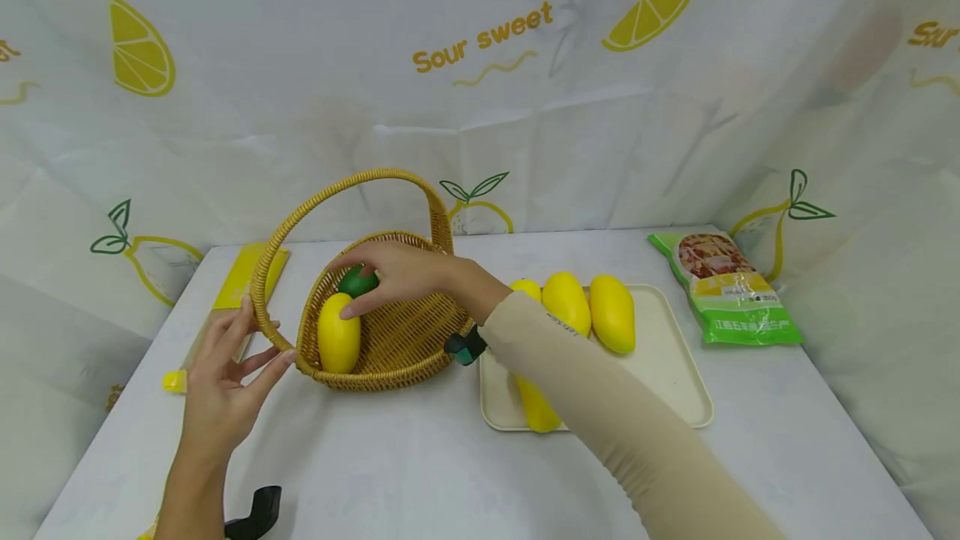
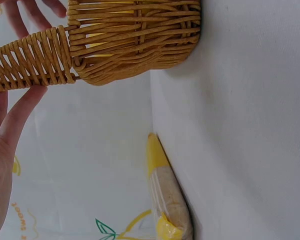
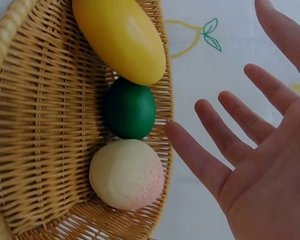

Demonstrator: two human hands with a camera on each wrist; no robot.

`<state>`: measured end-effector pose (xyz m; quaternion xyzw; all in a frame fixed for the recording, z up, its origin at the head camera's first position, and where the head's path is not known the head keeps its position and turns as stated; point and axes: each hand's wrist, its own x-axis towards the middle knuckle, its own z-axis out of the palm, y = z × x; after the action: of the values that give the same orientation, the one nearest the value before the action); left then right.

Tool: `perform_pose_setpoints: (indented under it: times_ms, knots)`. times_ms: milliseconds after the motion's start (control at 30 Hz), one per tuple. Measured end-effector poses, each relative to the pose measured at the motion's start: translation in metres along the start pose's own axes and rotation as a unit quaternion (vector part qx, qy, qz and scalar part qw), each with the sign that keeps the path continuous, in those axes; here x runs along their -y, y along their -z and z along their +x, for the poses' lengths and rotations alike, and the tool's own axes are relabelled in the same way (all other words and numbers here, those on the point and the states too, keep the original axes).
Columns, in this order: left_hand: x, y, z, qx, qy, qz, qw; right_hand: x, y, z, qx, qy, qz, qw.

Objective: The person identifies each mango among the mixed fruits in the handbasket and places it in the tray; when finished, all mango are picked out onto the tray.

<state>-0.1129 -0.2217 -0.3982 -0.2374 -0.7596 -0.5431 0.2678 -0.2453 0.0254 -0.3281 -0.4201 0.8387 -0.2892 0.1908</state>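
A wicker basket [image 1: 405, 348] stands at left centre with its arched handle upright. My left hand [image 1: 225, 373] grips the foot of the handle on the left side, thumb and fingers on opposite faces of it in the left wrist view. Over the basket's opening reaches my right hand [image 1: 408, 269], its fingers spread and holding nothing in the right wrist view. Along the basket's inner wall sit a yellow mango [image 3: 122, 40], a dark green round fruit [image 3: 130, 109] and a pale peach [image 3: 127, 175] with a pink blush. The peach is hidden behind my right hand in the head view.
Right of the basket, a cream tray [image 1: 671, 373] carries several yellow mangoes [image 1: 612, 315], partly covered by my right sleeve. A green food packet [image 1: 738, 286] lies at the back right. Behind my left hand lies a yellow-and-clear packet [image 2: 167, 195]. A printed curtain hangs behind the table.
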Motion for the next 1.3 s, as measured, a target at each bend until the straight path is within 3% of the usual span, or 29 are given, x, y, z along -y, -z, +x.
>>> perform_pose_setpoints:
  times_ms: [233, 667, 1067, 1300]
  knots:
    - [0.000, 0.000, 0.000, 0.000, -0.005, 0.000, 1.0000, 0.001, -0.010, 0.009, -0.012, -0.040, -0.008, 0.999]
    - [0.001, -0.001, -0.001, -0.006, 0.001, -0.020, 0.9998, -0.008, -0.024, 0.029, 0.020, -0.049, 0.036, 0.998]
    - [-0.005, -0.001, -0.002, -0.007, 0.025, 0.022, 0.9994, -0.012, -0.038, 0.036, 0.033, -0.086, 0.030, 0.995]
    - [-0.006, -0.001, -0.002, -0.009, 0.037, 0.036, 0.9986, -0.007, -0.042, 0.038, 0.042, -0.101, -0.002, 0.994]
